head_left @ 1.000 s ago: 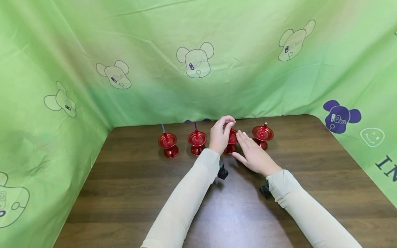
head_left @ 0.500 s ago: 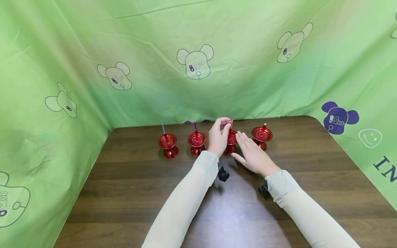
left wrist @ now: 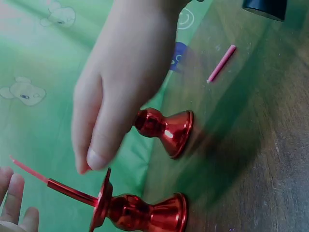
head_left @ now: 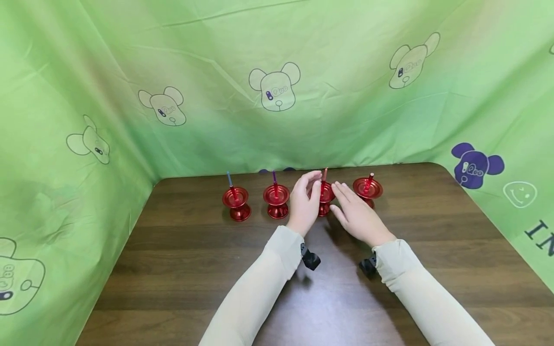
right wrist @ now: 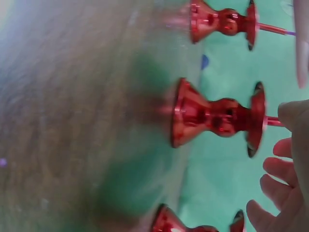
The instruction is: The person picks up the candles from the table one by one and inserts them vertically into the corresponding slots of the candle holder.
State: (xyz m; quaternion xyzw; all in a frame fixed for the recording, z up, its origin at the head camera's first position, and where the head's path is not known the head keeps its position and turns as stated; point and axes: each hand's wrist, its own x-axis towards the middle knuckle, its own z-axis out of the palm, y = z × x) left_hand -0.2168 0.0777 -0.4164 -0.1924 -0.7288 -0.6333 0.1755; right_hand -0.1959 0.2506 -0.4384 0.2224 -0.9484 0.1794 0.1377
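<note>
My left hand (head_left: 304,202) stands just left of a shiny red candle holder (left wrist: 133,212), fingers lightly bent and holding nothing. A thin pink candle (head_left: 326,173) rises from that holder's central tube. In the left wrist view, the left fingertips (left wrist: 14,193) lie close beside the candle, with a gap showing. On the holder's other side, my right hand (head_left: 359,214) extends its fingers towards the dish, fingertips right at the rim. Its thumb (right wrist: 292,113) overlaps the tube in the right wrist view.
To the left stand a holder (head_left: 277,210) with a purple candle (head_left: 274,178) and another (head_left: 240,213) with a blue candle (head_left: 230,179). A holder (head_left: 368,188) with a bare tube is at right. A loose pink candle (left wrist: 221,64) lies on the wooden table (head_left: 182,269).
The left hand has let go of the pink candle's top and drawn back slightly left and towards me. The candle stays upright in the holder. The right hand has barely moved.
</note>
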